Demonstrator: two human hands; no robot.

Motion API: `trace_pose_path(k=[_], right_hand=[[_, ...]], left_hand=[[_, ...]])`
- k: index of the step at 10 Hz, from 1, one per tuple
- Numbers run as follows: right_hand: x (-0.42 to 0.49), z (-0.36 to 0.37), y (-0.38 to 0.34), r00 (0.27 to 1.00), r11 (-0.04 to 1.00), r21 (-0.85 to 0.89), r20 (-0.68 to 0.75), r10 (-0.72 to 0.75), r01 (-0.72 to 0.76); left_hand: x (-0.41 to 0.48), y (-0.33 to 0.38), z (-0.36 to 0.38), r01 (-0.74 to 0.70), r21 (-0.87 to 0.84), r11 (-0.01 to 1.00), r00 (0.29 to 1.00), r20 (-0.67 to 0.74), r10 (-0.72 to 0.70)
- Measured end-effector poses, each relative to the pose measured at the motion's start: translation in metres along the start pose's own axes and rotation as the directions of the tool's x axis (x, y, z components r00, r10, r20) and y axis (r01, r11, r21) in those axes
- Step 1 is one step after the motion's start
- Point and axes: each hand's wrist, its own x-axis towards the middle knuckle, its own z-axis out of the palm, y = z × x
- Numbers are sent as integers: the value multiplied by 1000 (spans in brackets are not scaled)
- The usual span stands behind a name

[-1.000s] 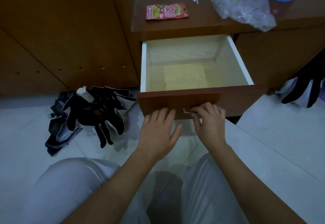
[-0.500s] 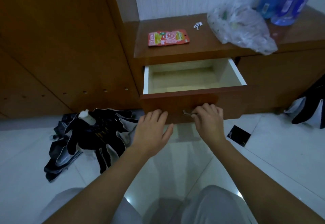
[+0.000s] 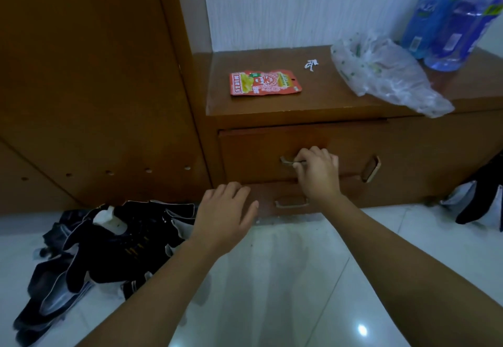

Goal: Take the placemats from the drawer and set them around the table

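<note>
Now, grip: right hand (image 3: 318,175) fingers curled around top drawer (image 3: 299,153) metal handle (image 3: 288,161).
Left hand (image 3: 226,216): open, empty, below.
Placemats: unseen; likely light, floppy, best lifted by an edge.

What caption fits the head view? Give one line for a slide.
Right hand grips the handle of the shut top drawer; left hand hovers open beside it.

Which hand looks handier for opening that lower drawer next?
Probably the left hand: it hovers open and free, close to the lower drawer's handle. The right hand is closed on the top drawer's handle.
</note>
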Motion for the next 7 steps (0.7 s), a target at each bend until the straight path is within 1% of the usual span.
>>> trace_pose_path(k=[2,3,4,5,6,7], right_hand=[[13,10,0,1000,1000,0,-26,-14,14],[14,12,3,999,999,-4,-37,-35,35],[15,10,3,998,999,-12,-44,-39,38],[12,6,-1,999,1000,-19,-36,-22,21],[6,2,-8,999,999,-4,-32,45,-45],[-14,-1,-11,1000,999,-23,16,24,-24]], left_hand=[[12,-10,-2,-1,-54,999,999,-34,-1],[16,-12,-1,-3,-51,999,1000,-12,3],[17,-10,1,-12,-46,999,1000,-24,11],[16,-7,-1,-13,-27,1000,1000,6,14],[14,-6,0,-6,-20,1000,1000,20,7],[11,-3,3,15,-26,1000,999,46,-14]])
